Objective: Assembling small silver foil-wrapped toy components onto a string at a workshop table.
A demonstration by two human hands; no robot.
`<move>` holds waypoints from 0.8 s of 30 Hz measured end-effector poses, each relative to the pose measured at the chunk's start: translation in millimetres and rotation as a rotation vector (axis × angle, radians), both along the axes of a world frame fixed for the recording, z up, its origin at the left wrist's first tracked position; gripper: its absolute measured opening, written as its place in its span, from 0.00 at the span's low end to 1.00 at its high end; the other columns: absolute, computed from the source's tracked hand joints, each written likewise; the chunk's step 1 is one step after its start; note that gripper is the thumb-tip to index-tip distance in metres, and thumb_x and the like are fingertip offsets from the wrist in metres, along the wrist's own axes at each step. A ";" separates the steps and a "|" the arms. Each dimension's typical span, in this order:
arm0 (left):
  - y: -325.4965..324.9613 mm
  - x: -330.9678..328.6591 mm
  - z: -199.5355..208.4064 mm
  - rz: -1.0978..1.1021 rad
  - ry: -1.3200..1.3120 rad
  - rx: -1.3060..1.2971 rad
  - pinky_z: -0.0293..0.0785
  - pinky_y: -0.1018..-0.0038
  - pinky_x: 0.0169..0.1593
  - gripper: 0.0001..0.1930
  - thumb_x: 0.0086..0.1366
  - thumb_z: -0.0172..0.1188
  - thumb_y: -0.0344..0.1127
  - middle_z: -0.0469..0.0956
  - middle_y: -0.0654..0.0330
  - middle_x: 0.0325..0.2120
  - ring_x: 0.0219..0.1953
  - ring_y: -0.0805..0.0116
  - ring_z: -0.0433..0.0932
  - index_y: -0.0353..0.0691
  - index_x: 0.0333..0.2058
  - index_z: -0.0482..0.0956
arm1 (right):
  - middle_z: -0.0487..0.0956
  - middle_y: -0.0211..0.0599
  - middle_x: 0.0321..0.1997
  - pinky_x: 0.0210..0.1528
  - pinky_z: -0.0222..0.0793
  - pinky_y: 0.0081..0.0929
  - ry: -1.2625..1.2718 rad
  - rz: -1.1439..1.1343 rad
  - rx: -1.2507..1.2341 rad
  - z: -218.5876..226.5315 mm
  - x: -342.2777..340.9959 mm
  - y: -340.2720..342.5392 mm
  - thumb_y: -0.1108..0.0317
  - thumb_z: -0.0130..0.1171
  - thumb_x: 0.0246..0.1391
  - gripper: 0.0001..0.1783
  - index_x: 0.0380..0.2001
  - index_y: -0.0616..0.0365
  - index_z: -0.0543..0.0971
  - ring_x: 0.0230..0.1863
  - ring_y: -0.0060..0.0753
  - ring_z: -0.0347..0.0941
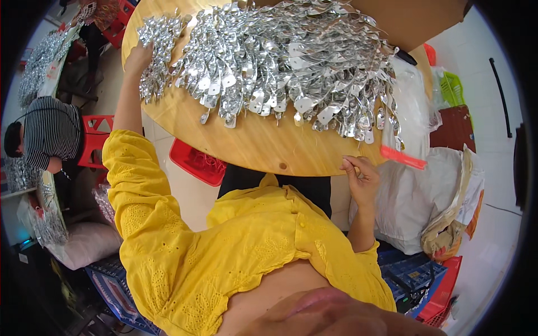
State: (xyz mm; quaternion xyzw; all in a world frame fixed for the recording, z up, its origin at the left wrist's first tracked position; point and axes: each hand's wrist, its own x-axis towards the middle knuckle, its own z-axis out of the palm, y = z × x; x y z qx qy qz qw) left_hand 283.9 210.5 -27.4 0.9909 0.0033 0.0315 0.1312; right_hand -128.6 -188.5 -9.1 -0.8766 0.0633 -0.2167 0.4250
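Note:
A broad heap of shiny silver twisted foil-like pieces (246,61) with rounded, holed ends spreads over the round wooden table (235,143). Left of it lies a smaller bunch of the same silver pieces (159,53). My left hand (139,57), arm stretched far out, is at this bunch's left edge with its fingers closed on some pieces; the fingertips are partly hidden. Close to the table's near edge my right hand (363,178) is raised, thumb and forefinger pinched together. What that pinch holds, if anything, is too small to make out.
Clear plastic bags (412,101) with a red edge lie on the table's right side, near a cardboard box (420,22). A red basket (196,162) stands below the table's left edge. White sacks (414,196) sit at right. Another person in a striped top (53,129) sits at left.

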 end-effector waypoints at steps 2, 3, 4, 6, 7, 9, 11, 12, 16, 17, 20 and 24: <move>-18.8 -3.9 3.3 0.039 -0.170 0.126 0.60 0.58 0.46 0.29 0.55 0.38 0.55 0.66 0.42 0.40 0.44 0.43 0.64 0.40 0.50 0.56 | 0.73 0.34 0.18 0.26 0.60 0.17 0.016 0.010 0.005 -2.6 -2.7 -3.6 0.75 0.55 0.42 0.05 0.26 0.63 0.75 0.22 0.23 0.67; -23.9 1.0 -0.4 0.014 -0.282 0.130 0.60 0.58 0.46 0.30 0.55 0.37 0.55 0.65 0.42 0.42 0.45 0.42 0.62 0.41 0.51 0.53 | 0.73 0.34 0.18 0.26 0.60 0.17 0.021 -0.002 0.006 -4.7 -4.2 -5.3 0.75 0.55 0.42 0.05 0.26 0.63 0.75 0.22 0.23 0.67; -21.9 9.9 -4.6 -0.097 -0.463 0.066 0.59 0.62 0.48 0.28 0.56 0.40 0.53 0.64 0.42 0.43 0.48 0.47 0.61 0.40 0.50 0.56 | 0.73 0.34 0.18 0.26 0.60 0.17 0.010 0.010 0.016 -6.0 -6.5 -6.7 0.75 0.55 0.42 0.06 0.27 0.63 0.75 0.22 0.23 0.67; -71.4 2.9 24.6 -0.321 -0.589 -0.193 0.59 0.65 0.48 0.27 0.56 0.44 0.50 0.63 0.43 0.44 0.48 0.51 0.62 0.38 0.49 0.59 | 0.73 0.34 0.18 0.26 0.60 0.17 0.000 -0.007 0.022 -7.6 -10.9 -9.8 0.75 0.55 0.42 0.06 0.27 0.63 0.75 0.21 0.23 0.67; -85.4 4.9 34.8 -0.400 -0.705 -0.238 0.63 0.70 0.45 0.19 0.56 0.47 0.44 0.69 0.48 0.39 0.43 0.58 0.68 0.38 0.43 0.67 | 0.73 0.34 0.18 0.26 0.60 0.17 -0.005 0.002 0.031 -6.1 -11.3 -8.8 0.75 0.55 0.42 0.06 0.27 0.63 0.75 0.21 0.23 0.67; -126.3 -3.4 61.3 -0.613 -0.527 -0.503 0.63 0.77 0.42 0.19 0.56 0.48 0.43 0.72 0.54 0.36 0.39 0.66 0.70 0.35 0.41 0.69 | 0.73 0.34 0.18 0.26 0.60 0.16 -0.006 -0.005 0.038 -5.2 -13.5 -8.7 0.75 0.54 0.43 0.06 0.28 0.63 0.75 0.21 0.23 0.68; -189.1 -40.4 106.1 -0.669 -0.522 -0.363 0.69 0.75 0.30 0.14 0.55 0.50 0.36 0.72 0.53 0.34 0.33 0.65 0.71 0.32 0.38 0.71 | 0.73 0.33 0.18 0.26 0.60 0.16 0.007 0.012 0.043 -5.1 -15.7 -9.3 0.75 0.54 0.43 0.06 0.28 0.63 0.75 0.22 0.22 0.68; -202.8 -26.1 103.3 -0.803 -0.393 -0.499 0.69 0.73 0.30 0.14 0.55 0.50 0.36 0.73 0.53 0.33 0.31 0.63 0.72 0.32 0.37 0.71 | 0.73 0.33 0.18 0.26 0.60 0.16 0.004 0.017 0.041 -5.2 -16.3 -8.5 0.75 0.54 0.43 0.06 0.28 0.63 0.75 0.22 0.22 0.68; -281.5 -39.0 126.9 -0.834 -0.012 -0.226 0.69 0.69 0.28 0.14 0.52 0.53 0.40 0.75 0.50 0.24 0.26 0.59 0.74 0.35 0.31 0.74 | 0.74 0.34 0.18 0.26 0.60 0.17 -0.007 -0.039 0.114 -1.4 -24.9 -5.3 0.76 0.55 0.41 0.06 0.27 0.63 0.75 0.21 0.24 0.68; -290.1 -23.8 114.5 -0.859 -0.158 0.036 0.69 0.69 0.26 0.14 0.51 0.54 0.42 0.74 0.49 0.22 0.25 0.59 0.74 0.35 0.29 0.75 | 0.74 0.34 0.18 0.27 0.61 0.18 0.004 -0.065 0.159 0.9 -26.3 -4.1 0.76 0.56 0.40 0.06 0.27 0.62 0.76 0.20 0.26 0.68; -295.8 4.1 95.1 -0.916 -0.204 0.213 0.69 0.70 0.24 0.16 0.48 0.56 0.44 0.73 0.46 0.19 0.24 0.59 0.74 0.36 0.26 0.76 | 0.74 0.34 0.18 0.27 0.61 0.18 -0.009 -0.092 0.178 -1.6 -35.3 -5.7 0.76 0.56 0.40 0.06 0.26 0.62 0.76 0.21 0.26 0.69; -285.8 -71.3 164.4 -1.112 0.082 -0.434 0.70 0.67 0.28 0.16 0.47 0.57 0.45 0.74 0.47 0.21 0.25 0.57 0.74 0.35 0.25 0.75 | 0.74 0.34 0.19 0.27 0.61 0.18 0.024 -0.138 0.158 -9.7 -48.5 -16.3 0.77 0.55 0.40 0.06 0.26 0.62 0.76 0.21 0.26 0.69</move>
